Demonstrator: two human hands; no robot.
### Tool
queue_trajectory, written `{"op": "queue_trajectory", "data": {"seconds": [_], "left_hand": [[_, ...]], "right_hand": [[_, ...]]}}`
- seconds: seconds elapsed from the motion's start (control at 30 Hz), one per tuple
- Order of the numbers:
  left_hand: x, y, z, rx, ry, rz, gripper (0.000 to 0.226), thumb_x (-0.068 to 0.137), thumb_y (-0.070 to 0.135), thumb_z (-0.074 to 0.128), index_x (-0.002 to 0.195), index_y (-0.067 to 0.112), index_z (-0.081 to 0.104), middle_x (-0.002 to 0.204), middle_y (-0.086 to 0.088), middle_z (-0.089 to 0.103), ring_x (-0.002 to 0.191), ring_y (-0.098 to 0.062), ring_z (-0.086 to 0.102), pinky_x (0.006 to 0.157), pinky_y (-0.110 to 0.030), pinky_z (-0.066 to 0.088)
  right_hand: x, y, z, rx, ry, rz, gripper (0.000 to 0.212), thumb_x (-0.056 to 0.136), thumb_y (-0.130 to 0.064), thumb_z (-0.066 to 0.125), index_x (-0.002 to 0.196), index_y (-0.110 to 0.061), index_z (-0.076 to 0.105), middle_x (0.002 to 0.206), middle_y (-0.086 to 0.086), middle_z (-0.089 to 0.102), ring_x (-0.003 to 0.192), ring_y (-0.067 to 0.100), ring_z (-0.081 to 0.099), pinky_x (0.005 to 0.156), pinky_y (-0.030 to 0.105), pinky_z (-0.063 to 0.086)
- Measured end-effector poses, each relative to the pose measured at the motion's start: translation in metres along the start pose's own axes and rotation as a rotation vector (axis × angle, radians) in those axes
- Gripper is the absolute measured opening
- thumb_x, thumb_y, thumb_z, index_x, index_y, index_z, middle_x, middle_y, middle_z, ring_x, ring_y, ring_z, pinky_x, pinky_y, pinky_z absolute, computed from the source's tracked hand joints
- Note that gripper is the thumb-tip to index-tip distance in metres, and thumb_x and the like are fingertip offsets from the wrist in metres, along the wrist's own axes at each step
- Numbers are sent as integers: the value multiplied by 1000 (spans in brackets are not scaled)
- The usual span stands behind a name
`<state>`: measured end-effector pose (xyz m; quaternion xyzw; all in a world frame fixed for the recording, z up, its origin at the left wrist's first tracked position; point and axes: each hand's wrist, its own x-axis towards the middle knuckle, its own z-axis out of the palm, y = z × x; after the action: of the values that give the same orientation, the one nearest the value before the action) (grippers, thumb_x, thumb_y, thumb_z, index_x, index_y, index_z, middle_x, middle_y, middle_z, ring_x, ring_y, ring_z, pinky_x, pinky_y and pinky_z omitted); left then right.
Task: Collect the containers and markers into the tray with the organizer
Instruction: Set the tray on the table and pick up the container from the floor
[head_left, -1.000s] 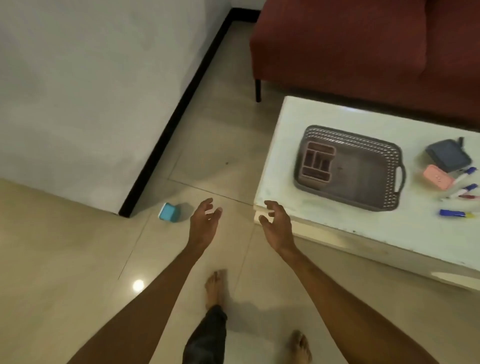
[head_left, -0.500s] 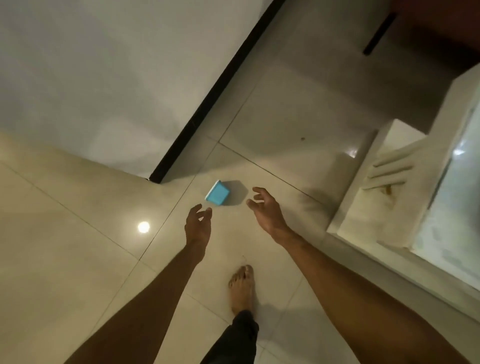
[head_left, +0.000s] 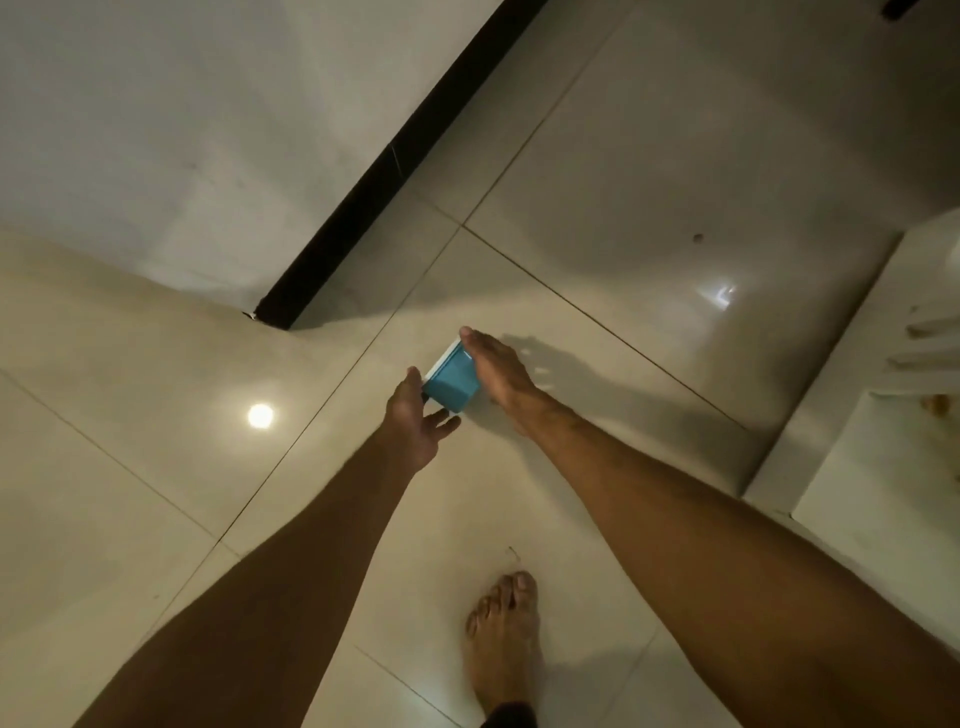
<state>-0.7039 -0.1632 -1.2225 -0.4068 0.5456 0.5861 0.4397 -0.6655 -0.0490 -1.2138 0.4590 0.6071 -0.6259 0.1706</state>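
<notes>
A small blue container (head_left: 451, 384) with a white rim sits tilted low over the tiled floor, between my two hands. My left hand (head_left: 415, 415) cups its left side, with the thumb on the white rim and the fingers spread under its lower corner. My right hand (head_left: 498, 369) lies flat against its right side, and its fingertips reach past the top edge. The tray, the organizer and the markers are out of view.
The white table's base (head_left: 883, 415) stands at the right edge. A wall corner with a black baseboard (head_left: 395, 161) runs diagonally just beyond the container. My bare foot (head_left: 504, 634) stands on the glossy floor tiles below my arms.
My view has dropped closer to the floor and the table top has left it. Both hands have moved forward from open and apart to closing around the blue container.
</notes>
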Motion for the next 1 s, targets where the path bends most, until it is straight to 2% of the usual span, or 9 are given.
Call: {"op": "queue_trajectory", "data": {"seconds": [0.07, 0.17, 0.27, 0.37, 0.5, 0.6, 0.7, 0.87, 1.0], "left_hand": [[-14, 0, 2, -1, -39, 43, 31, 104, 26, 42, 132, 13, 43, 145, -15, 45, 127, -39, 51, 104, -50, 45], [-63, -1, 8, 87, -60, 182, 18, 101, 19, 46, 117, 20, 52, 136, -14, 51, 123, -34, 54, 98, -45, 49], [-131, -8, 19, 146, -87, 338, 27, 99, 16, 51, 120, 33, 55, 126, -5, 59, 118, -25, 58, 85, -35, 55], [-210, -22, 40, 260, -179, 519, 37, 97, 17, 56, 129, 36, 52, 124, 4, 62, 114, -16, 61, 83, -28, 56], [-308, -57, 82, 449, -308, 669, 51, 88, 37, 58, 138, 41, 47, 134, 14, 59, 122, -10, 58, 102, -40, 51], [-372, -95, 122, 555, -423, 749, 52, 94, 33, 58, 144, 33, 44, 141, 10, 56, 129, -15, 55, 106, -51, 47], [-443, -146, 168, 615, -499, 790, 56, 93, 32, 59, 146, 30, 42, 143, 10, 55, 129, -14, 54, 107, -51, 46], [-537, -252, 232, 667, -678, 810, 53, 92, 22, 61, 143, 27, 47, 138, 12, 59, 127, -11, 56, 101, -34, 51], [-595, -349, 280, 721, -776, 777, 54, 95, 9, 61, 142, 30, 45, 133, 22, 59, 119, 7, 57, 87, -12, 48]], "right_hand": [[-13, 0, 2, 34, 36, -31, 43, 102, -50, 41, 131, -22, 56, 123, 6, 61, 100, 18, 57, 68, 21, 45], [-56, -7, -8, 167, 131, -89, 33, 101, -42, 49, 126, -22, 58, 120, 4, 62, 102, 18, 60, 71, 20, 48], [-117, -24, -31, 304, 178, -115, 26, 100, -34, 54, 124, -23, 57, 112, -6, 62, 100, 11, 60, 72, 17, 48], [-190, -39, -70, 381, 250, -145, 21, 99, -25, 55, 120, -22, 56, 110, -10, 63, 98, 7, 60, 68, 12, 48], [-285, -43, -138, 473, 376, -210, 23, 97, -16, 56, 119, -20, 56, 111, -10, 64, 101, 10, 61, 68, 8, 49], [-354, -37, -197, 556, 478, -255, 31, 89, -25, 56, 119, -21, 59, 110, -12, 65, 96, 4, 61, 70, 7, 47], [-428, -15, -267, 613, 551, -309, 34, 84, -28, 53, 118, -26, 59, 111, -15, 65, 98, 3, 61, 73, 10, 49], [-537, 52, -375, 685, 644, -348, 28, 92, -15, 52, 117, -26, 59, 111, -13, 67, 102, 11, 62, 82, 24, 50], [-613, 117, -453, 765, 712, -344, 34, 94, -6, 49, 123, -20, 57, 118, -2, 66, 104, 14, 61, 75, 20, 46]]}}
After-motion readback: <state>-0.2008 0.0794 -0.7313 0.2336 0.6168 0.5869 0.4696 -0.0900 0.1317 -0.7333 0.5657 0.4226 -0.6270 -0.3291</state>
